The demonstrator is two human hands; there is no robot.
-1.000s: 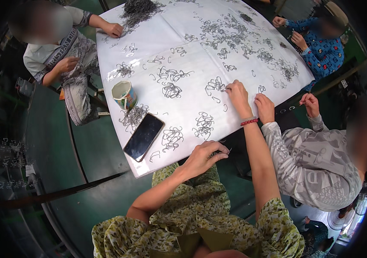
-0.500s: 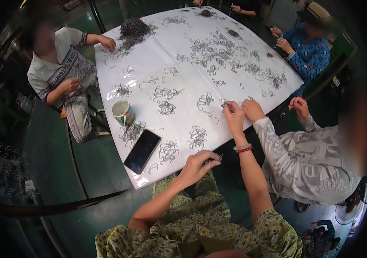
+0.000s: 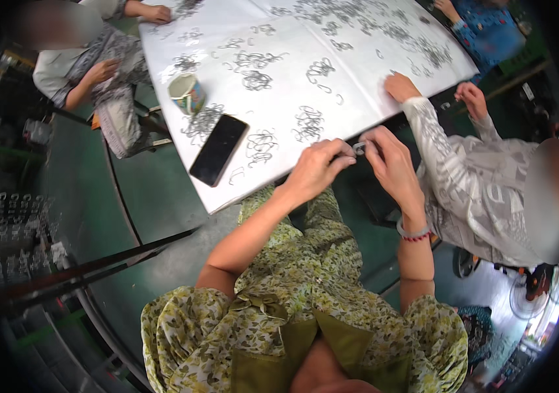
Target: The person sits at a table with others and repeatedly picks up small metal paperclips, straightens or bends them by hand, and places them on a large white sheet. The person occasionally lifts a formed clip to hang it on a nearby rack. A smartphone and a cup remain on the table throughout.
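Observation:
My left hand (image 3: 317, 169) and my right hand (image 3: 392, 160) are close together just off the table's near edge, thumbs and fingers pinched. Between their fingertips is a small shiny metal hook (image 3: 358, 149), gripped from both sides. It is too small and blurred to tell whether it is one piece or several linked. Small C-shaped wire hooks lie in loose clusters on the white-covered table (image 3: 279, 187). Nearest to my left hand is one cluster of hooks (image 3: 309, 123), with another pile of hooks (image 3: 263, 147) to its left.
A black phone (image 3: 219, 150) lies near the table's left corner, beside a patterned cup (image 3: 187, 93). A co-worker in a grey-white top (image 3: 482, 190) sits close on my right, one hand (image 3: 402, 86) on the table. Other people sit at the far left and far right.
My right hand has come back from the tabletop to meet my left hand beyond the near edge. The view has tilted down, so the table sits higher in the picture.

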